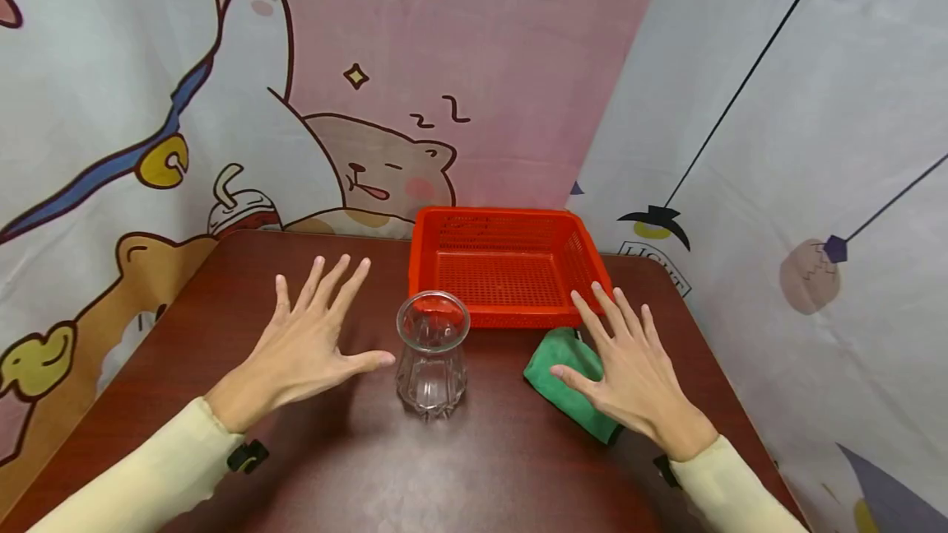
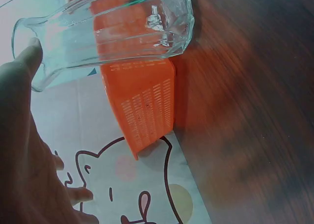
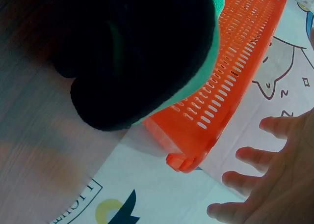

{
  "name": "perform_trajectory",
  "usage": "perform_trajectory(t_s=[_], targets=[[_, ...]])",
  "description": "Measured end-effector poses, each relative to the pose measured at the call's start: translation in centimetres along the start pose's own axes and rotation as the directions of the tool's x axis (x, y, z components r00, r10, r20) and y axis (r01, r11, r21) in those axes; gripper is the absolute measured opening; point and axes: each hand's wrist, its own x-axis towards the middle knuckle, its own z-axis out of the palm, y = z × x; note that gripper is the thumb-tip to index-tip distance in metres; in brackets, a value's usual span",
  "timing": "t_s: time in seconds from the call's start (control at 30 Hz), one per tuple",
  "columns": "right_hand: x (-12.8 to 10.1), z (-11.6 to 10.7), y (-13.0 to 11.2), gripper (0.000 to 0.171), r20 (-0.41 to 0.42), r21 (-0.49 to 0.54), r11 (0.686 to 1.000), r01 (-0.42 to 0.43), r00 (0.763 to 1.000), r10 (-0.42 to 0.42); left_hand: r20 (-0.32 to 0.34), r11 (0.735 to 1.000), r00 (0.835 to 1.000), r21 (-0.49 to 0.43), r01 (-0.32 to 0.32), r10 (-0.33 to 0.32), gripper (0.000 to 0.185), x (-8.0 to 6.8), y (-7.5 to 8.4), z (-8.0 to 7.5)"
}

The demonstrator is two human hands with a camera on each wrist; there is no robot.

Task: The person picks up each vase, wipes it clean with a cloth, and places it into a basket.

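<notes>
A clear glass vase [image 1: 432, 381] with a flared rim stands upright on the table. To its left my left hand [image 1: 311, 344] is held with fingers spread and nothing in it; the thumb overlaps the vase's edge in the head view. In the left wrist view the ribbed glass of the vase [image 2: 132, 30] shows close to that thumb. On the right lies a folded green cloth [image 1: 566, 377] with a dark edge. My right hand [image 1: 629, 368] hovers over its right part, fingers spread, holding nothing. The cloth's dark underside [image 3: 147, 57] fills much of the right wrist view.
A red perforated plastic basket [image 1: 504, 315] stands at the back of the brown wooden table [image 1: 474, 475], behind the vase and cloth. Cartoon-printed fabric [image 1: 518, 64] hangs close around the table's back and sides.
</notes>
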Motion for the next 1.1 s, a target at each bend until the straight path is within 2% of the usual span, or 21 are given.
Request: perform_trajectory(t_s=[0.17,0.57,0.87,1.1], targets=[[-0.2,0.3,-0.1,0.112,-0.009,0.010,1.000,0.018,1.000,-0.018,-0.026,1.000,0.999,-0.011,-0.021,0.020,0.133,0.0,0.5,-0.2],[-0.5,1.1,-0.1,0.104,-0.043,-0.005,0.996,0.092,0.995,-0.092,-0.081,0.991,0.994,-0.106,-0.081,0.073,0.130,-0.1,1.7,0.2],[-0.7,1.3,-0.4,0.095,-0.103,-0.005,0.991,0.136,0.985,-0.136,-0.117,0.981,0.988,-0.150,-0.122,0.105,0.129,-0.2,2.9,0.3],[-1.0,1.2,-0.9,0.089,-0.084,0.004,0.990,0.140,0.987,-0.139,-0.136,0.973,0.983,-0.179,-0.148,0.125,0.128,-0.3,3.9,0.2]])
